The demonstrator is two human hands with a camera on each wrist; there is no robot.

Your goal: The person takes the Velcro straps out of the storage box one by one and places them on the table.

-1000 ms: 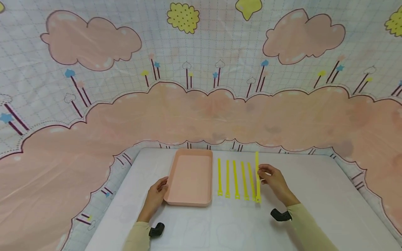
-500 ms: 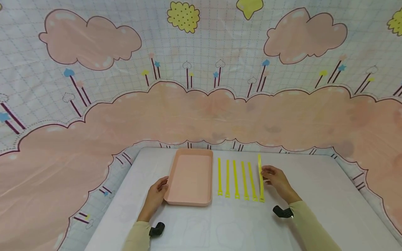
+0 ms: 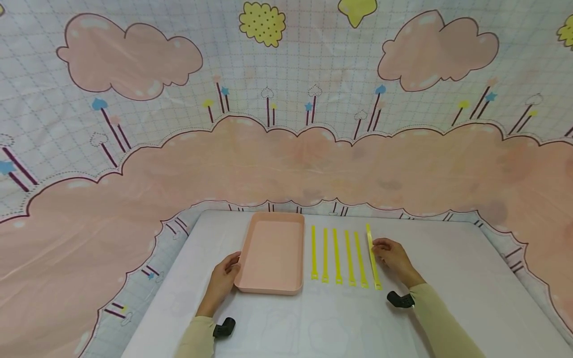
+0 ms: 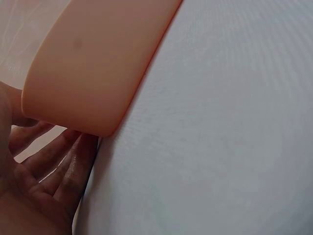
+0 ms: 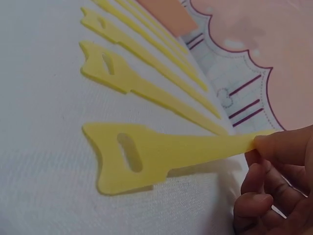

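My right hand point(image 3: 396, 256) pinches a yellow hook-and-loop cable tie point(image 3: 372, 256) between thumb and fingers. In the right wrist view the slotted head of this cable tie point(image 5: 129, 156) points away from the hand, close over the white tabletop. Left of it, several matching cable ties point(image 3: 337, 258) lie side by side in a row, slotted heads toward me. My left hand point(image 3: 221, 278) holds the near left side of a shallow pink tray point(image 3: 277, 289). In the left wrist view its thumb is at the tray's rim, and the other fingertips are hidden behind the wall.
The white table point(image 3: 286, 328) carries the tray left of the cable ties. A printed cloth point(image 3: 286, 164) with pink clouds hangs behind the table and along its sides. A black wrist device point(image 3: 400, 300) sits at the right cuff, another black device point(image 3: 225, 327) at the left.
My right hand has moved the cable tie a little to the right, away from its neighbour, and lowered it toward the table. The left hand and the tray stay in place.
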